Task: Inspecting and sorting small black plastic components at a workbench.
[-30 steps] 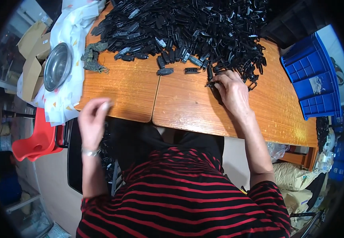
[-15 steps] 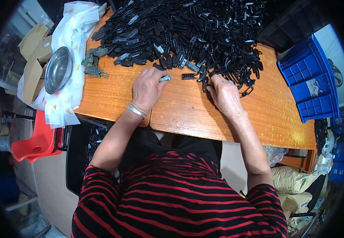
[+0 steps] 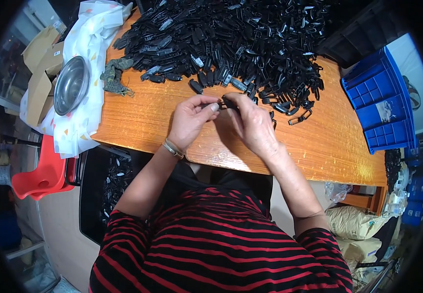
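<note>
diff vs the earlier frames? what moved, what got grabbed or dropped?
A second ago the left hand was at the table's near left edge; it swung in to the pile's edge, then met the right hand. The right hand drew back from the pile. Both now pinch one small black part between them above the table. The heap of black parts, steel bowl and blue bin stayed put.

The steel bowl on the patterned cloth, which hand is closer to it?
Left. The left hand is at mid-table, right of the steel bowl, with bare wood between them. The right hand sits beyond the left, farther from it.
</note>
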Available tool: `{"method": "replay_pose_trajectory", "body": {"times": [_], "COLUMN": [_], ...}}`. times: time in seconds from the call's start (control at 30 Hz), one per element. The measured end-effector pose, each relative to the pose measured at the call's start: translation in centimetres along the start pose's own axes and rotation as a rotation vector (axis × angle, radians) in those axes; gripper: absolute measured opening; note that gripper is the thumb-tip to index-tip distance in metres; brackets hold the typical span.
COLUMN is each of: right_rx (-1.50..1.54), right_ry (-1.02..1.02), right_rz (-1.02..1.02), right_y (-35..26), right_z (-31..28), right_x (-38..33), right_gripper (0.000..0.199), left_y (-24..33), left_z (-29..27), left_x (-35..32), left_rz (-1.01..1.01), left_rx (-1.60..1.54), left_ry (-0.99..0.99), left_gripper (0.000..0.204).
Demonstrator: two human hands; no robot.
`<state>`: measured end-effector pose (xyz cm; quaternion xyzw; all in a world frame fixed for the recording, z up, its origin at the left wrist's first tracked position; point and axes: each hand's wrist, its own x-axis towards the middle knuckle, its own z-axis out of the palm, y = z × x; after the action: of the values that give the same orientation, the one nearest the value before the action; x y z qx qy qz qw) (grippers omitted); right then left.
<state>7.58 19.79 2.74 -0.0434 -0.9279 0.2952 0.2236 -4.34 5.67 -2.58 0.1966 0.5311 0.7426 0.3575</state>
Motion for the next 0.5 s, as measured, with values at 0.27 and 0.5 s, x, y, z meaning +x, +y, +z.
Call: {"method": "replay_pose_trajectory", "body": {"times": [0.27, 0.5], "right_rx": [0.001, 0.043], "right_ry": [-0.062, -0.037], "right_rz": [0.119, 0.104], "right_y": [-0.3, 0.7], "right_z": [1.6, 2.5], "right_x": [-0.6, -1.2], "right_gripper": [0.031, 0.025], "left_y": [-0.4, -1.1], "left_z": [0.3, -0.3], "left_x": [-2.1, -2.0], "left_rz": [0.041, -0.002], "left_rx": [-0.079, -0.018], "left_ry": [-0.094, -0.037], "left_gripper": [0.03, 0.024]}}
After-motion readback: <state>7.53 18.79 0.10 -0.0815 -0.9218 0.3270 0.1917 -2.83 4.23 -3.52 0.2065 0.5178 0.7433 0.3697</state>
